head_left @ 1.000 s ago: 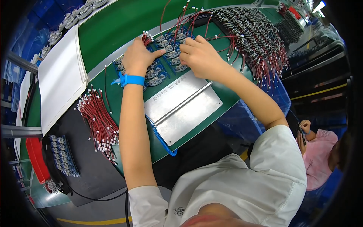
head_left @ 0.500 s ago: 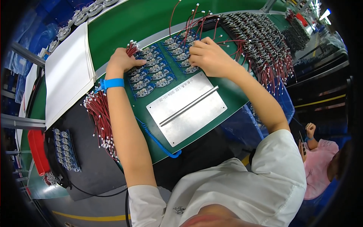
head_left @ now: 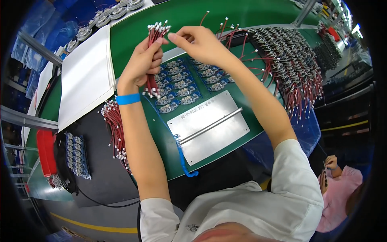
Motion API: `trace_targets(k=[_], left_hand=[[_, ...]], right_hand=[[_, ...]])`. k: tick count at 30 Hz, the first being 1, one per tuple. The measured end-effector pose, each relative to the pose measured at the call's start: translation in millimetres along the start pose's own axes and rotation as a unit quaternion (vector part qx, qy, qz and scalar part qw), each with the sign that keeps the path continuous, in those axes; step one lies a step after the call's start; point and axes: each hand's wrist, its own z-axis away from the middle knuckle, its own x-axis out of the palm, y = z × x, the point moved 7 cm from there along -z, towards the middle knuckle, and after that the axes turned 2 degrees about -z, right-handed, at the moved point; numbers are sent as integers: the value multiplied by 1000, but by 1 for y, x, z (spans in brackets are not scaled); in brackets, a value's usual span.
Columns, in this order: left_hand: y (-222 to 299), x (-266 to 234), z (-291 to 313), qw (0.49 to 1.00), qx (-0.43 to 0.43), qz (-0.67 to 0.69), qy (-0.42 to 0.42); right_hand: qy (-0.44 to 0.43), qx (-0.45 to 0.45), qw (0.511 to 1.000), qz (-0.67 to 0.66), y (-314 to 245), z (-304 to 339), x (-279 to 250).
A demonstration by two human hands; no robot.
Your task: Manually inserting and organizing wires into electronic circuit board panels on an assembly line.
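A bundle of red and black wires with white connectors (head_left: 158, 30) stands upright in my left hand (head_left: 142, 62), which is closed around its middle. My right hand (head_left: 199, 43) is beside the bundle's top, thumb and forefinger pinched together; whether a wire is between them cannot be made out. Below both hands lie two panels of blue circuit boards, a left one (head_left: 183, 82) and a right one (head_left: 213, 74) partly hidden by my right forearm. Nearer me is a silver metal plate (head_left: 217, 139) with a raised bar across it. A blue wristband (head_left: 128, 99) circles my left wrist.
Wired boards are heaped (head_left: 286, 56) at the right, their leads hanging down. More red wires (head_left: 115, 131) lie left of my forearm, near another board panel (head_left: 76, 155). White sheets (head_left: 86, 76) and a red bin (head_left: 47, 152) are farther left. A co-worker in pink (head_left: 340, 193) is at the right.
My left hand has lifted the wire bundle up off the boards. My right hand has moved left and away from the right panel, to the bundle's top.
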Motion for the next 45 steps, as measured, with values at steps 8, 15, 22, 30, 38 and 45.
trace_targets(k=[8,15,22,30,38,45], left_hand=[[9,5,6,985,18,158,-60],[9,10,-4,989,95,113,15],[3,18,-15,980,149,43,121],[-3,14,-20,979,148,13,138],[-15,14,-28,957,185,96,200],[-4,-54,-15,834,242,486,96]], right_hand=[[3,111,952,-285,25,-25,39],[82,113,916,-376,29,-22,48],[102,170,900,-388,50,-20,55],[86,163,860,-476,53,-17,65],[159,167,853,-469,59,-15,56],[265,128,644,-706,79,-23,14]])
